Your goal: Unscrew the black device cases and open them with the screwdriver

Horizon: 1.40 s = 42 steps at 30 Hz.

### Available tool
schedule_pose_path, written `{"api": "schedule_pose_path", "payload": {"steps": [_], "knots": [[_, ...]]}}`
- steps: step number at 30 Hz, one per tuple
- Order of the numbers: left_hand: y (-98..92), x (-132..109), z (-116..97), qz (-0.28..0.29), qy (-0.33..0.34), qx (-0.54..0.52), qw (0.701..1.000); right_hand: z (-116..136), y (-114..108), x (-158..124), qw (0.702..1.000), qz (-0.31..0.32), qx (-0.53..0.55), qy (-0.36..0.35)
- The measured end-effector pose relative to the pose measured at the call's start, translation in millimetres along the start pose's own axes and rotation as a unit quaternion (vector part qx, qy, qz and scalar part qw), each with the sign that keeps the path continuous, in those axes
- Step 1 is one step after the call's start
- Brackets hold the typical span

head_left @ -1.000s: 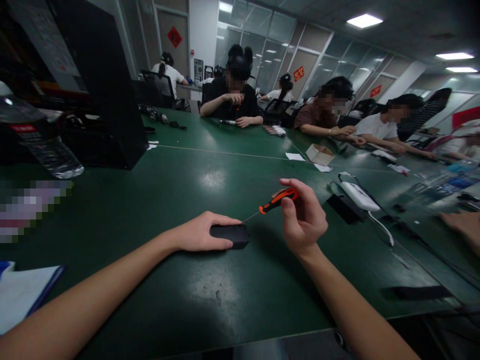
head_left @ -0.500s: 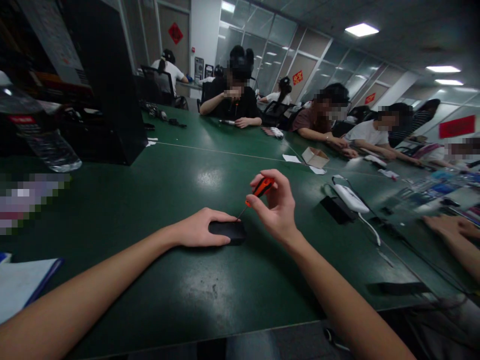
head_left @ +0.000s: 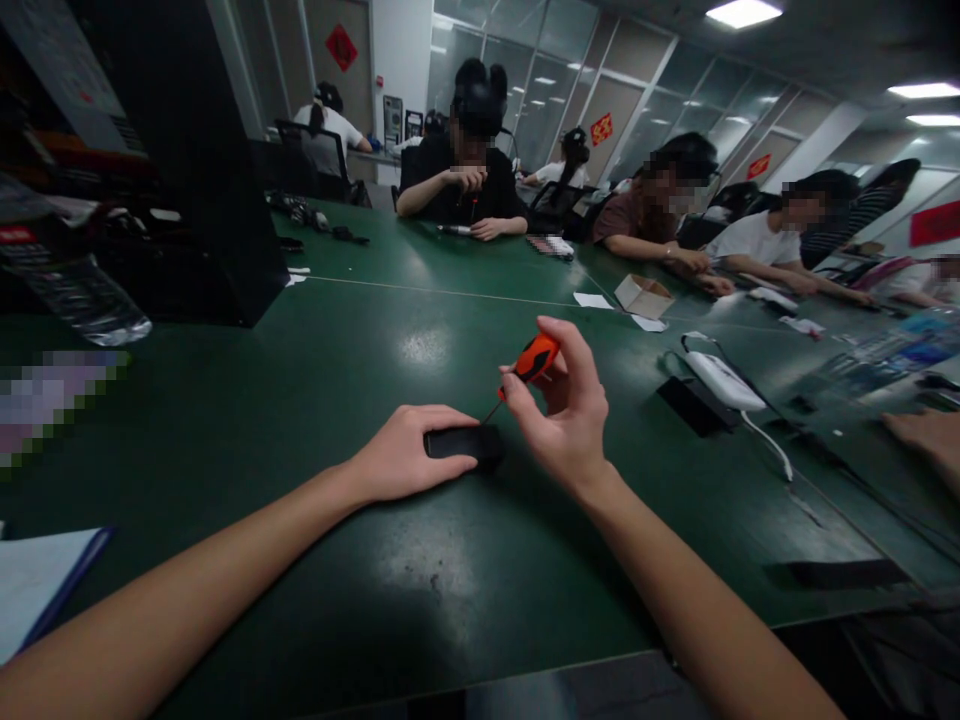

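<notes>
A black rectangular box-like device [head_left: 461, 442] lies on the green table [head_left: 322, 380]. My left hand [head_left: 409, 450] grips it from the left, thumb along the near side and fingers along the far side. In my right hand [head_left: 566, 410] is a screwdriver [head_left: 537, 357] with an orange and black handle, held between thumb and fingers. Its thin shaft slants down to the left, and the tip reaches the device's far edge near my left fingertips. Whether the tip sits in a screw is too small to tell.
A white power bank-like block [head_left: 726, 380] with a cable lies to the right, by a black flat piece [head_left: 694, 405]. A small cardboard box [head_left: 643, 297] stands farther back. On the left are a plastic bottle [head_left: 82, 290] and a black cabinet [head_left: 195, 200]. Several people sit around the table.
The view has shifted a little. The screwdriver handle leans slightly more to the right, and my right fingers have spread a bit around it. My left hand still holds the device.
</notes>
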<state>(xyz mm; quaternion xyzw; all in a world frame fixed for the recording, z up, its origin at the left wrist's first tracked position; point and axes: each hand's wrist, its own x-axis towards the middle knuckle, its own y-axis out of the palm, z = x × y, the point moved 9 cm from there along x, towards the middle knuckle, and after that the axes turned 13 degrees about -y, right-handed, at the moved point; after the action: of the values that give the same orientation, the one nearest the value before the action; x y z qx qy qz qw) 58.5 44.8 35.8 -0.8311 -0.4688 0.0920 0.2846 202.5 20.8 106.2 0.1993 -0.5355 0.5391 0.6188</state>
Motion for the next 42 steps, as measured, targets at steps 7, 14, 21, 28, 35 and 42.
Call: {"api": "schedule_pose_path", "payload": {"steps": [7, 14, 21, 28, 35, 42], "knots": [[-0.6, 3.7, 6.9, 0.002, -0.03, 0.009, 1.0, -9.0, -0.4, 2.5, 1.0, 0.024, -0.005, 0.016], [-0.3, 3.5, 2.5, 0.011, -0.014, 0.036, 0.999, -11.5, 2.1, -0.5, 0.995, 0.025, 0.089, 0.04], [-1.0, 2.6, 2.7, 0.013, -0.013, 0.047, 0.999, -27.5, -3.6, -1.5, 0.996, -0.005, 0.08, 0.049], [-0.7, 3.4, 2.3, 0.003, -0.002, 0.049, 0.999, -15.3, -2.7, 1.2, 0.993, -0.011, 0.111, 0.042], [-0.6, 3.2, 1.1, 0.004, 0.005, 0.041, 0.999, 8.3, 0.4, -0.6, 0.987, -0.042, 0.153, 0.025], [-1.3, 3.4, -0.8, 0.002, -0.004, 0.037, 0.999, 9.3, 10.0, -5.5, 0.983, -0.005, 0.181, 0.015]]}}
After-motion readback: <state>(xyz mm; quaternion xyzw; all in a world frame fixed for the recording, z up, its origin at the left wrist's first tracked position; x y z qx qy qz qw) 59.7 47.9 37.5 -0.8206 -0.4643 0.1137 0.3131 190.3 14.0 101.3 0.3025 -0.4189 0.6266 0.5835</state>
